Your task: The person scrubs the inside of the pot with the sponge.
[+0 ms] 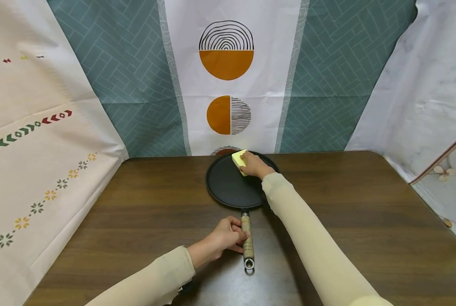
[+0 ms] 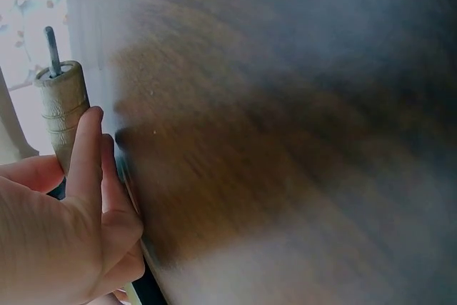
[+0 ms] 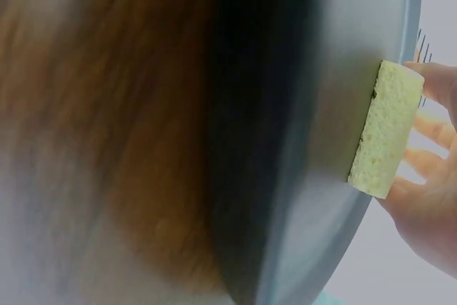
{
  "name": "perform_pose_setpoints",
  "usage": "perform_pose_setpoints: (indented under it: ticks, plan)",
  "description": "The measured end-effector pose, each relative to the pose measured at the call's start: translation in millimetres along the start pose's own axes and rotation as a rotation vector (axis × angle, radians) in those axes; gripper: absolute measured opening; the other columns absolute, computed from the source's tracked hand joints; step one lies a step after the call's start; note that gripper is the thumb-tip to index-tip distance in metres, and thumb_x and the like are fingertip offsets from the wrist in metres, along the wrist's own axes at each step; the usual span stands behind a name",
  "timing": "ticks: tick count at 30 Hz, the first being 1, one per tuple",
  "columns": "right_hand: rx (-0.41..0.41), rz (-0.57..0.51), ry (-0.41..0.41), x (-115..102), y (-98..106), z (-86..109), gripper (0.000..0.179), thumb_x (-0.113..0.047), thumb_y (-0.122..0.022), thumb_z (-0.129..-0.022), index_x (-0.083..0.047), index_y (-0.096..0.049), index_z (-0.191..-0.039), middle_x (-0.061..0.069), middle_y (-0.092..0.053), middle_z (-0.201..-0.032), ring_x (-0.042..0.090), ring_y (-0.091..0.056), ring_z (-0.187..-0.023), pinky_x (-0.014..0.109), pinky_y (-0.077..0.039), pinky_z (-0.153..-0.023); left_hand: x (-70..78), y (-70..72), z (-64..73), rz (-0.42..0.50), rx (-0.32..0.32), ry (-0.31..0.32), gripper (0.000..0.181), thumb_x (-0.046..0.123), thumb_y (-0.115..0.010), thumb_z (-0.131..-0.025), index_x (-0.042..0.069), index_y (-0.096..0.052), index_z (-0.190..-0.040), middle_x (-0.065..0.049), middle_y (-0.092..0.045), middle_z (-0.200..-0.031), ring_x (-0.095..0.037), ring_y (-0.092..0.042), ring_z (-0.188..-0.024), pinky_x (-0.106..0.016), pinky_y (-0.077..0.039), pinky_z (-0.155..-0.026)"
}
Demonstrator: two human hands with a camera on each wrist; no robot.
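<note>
A round, flat black pan (image 1: pixel 228 182) lies near the far edge of the table, its wooden handle (image 1: pixel 247 242) pointing toward me. My left hand (image 1: pixel 225 236) pinches that handle between thumb and fingers; the left wrist view shows the handle (image 2: pixel 63 108) with its metal hanging ring at the end. Over on the pan's upper right, my right hand (image 1: pixel 253 165) grips a yellow sponge (image 1: pixel 238 160). In the right wrist view the sponge (image 3: pixel 387 130) lies against the pan's dark surface, held by the fingers and thumb.
The brown wooden table (image 1: pixel 155 212) spreads to both sides of the pan. A green and white patterned cloth (image 1: pixel 136 85) hangs behind it. Pale cloths drape at the left (image 1: pixel 40 148) and the right (image 1: pixel 423 85).
</note>
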State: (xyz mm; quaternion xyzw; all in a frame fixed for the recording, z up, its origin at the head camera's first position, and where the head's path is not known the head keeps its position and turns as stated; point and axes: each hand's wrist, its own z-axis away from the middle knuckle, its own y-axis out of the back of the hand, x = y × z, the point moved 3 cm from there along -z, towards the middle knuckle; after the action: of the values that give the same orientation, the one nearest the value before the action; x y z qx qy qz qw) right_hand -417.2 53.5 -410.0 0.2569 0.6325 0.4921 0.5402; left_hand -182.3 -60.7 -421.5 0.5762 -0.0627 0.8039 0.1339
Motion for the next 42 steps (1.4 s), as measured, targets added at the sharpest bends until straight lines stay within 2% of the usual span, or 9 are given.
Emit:
perform_pose_setpoints:
  ticks: [7, 15, 22, 30, 37, 42]
  plan:
    - [0.012, -0.004, 0.001, 3, 5, 2.7, 0.055, -0.028, -0.055, -0.086, -0.005, -0.035, -0.131, 0.013, -0.032, -0.136, 0.026, -0.041, -0.112, 0.039, -0.035, -0.096, 0.5, -0.3, -1.4, -0.013, 0.011, -0.002, 0.037, -0.002, -0.062, -0.078, -0.007, -0.038, -0.106, -0.011, -0.048, -0.080, -0.017, -0.054, -0.058, -0.036, -0.054, -0.051]
    - [-0.001, 0.022, -0.018, 10, 5, 3.6, 0.056, -0.030, -0.054, -0.086, -0.006, -0.034, -0.132, 0.012, -0.030, -0.139, 0.024, -0.039, -0.116, 0.036, -0.033, -0.098, 0.8, 0.3, -1.3, -0.008, 0.014, -0.001, 0.036, -0.002, -0.062, -0.078, -0.007, -0.038, -0.105, -0.011, -0.047, -0.079, -0.016, -0.053, -0.057, -0.035, -0.054, -0.051]
    - [0.001, 0.077, -0.011, 13, 8, 8.7, 0.057, -0.032, -0.053, -0.087, -0.004, -0.033, -0.133, 0.015, -0.024, -0.141, 0.029, -0.034, -0.122, 0.038, -0.031, -0.101, 1.7, 0.4, -1.0, 0.009, -0.006, -0.019, 0.035, -0.004, -0.059, -0.078, -0.008, -0.037, -0.104, -0.012, -0.049, -0.079, -0.018, -0.055, -0.059, -0.035, -0.054, -0.052]
    - [0.018, 0.082, 0.009, 19, 11, 16.1, 0.056, -0.030, -0.053, -0.086, -0.003, -0.035, -0.131, 0.015, -0.033, -0.135, 0.028, -0.042, -0.110, 0.038, -0.037, -0.093, 1.2, 0.2, -1.3, 0.000, 0.003, -0.019, 0.034, -0.004, -0.060, -0.077, -0.008, -0.037, -0.103, -0.012, -0.049, -0.079, -0.018, -0.055, -0.059, -0.035, -0.054, -0.052]
    - [0.016, 0.086, 0.012, 24, 13, 22.8, 0.055, -0.029, -0.053, -0.086, -0.002, -0.035, -0.131, 0.016, -0.034, -0.134, 0.028, -0.044, -0.106, 0.039, -0.038, -0.090, 1.4, -0.5, -1.2, -0.002, 0.008, -0.016, 0.034, -0.003, -0.060, -0.078, -0.008, -0.038, -0.103, -0.013, -0.050, -0.080, -0.018, -0.055, -0.059, -0.036, -0.054, -0.053]
    - [0.014, 0.076, 0.020, 28, 14, 30.1, 0.056, -0.029, -0.055, -0.086, -0.001, -0.035, -0.130, 0.016, -0.040, -0.127, 0.027, -0.046, -0.097, 0.038, -0.041, -0.085, 0.3, -0.5, -0.4, -0.002, 0.008, -0.014, 0.034, -0.003, -0.060, -0.077, -0.008, -0.038, -0.103, -0.012, -0.049, -0.079, -0.018, -0.055, -0.058, -0.035, -0.054, -0.051]
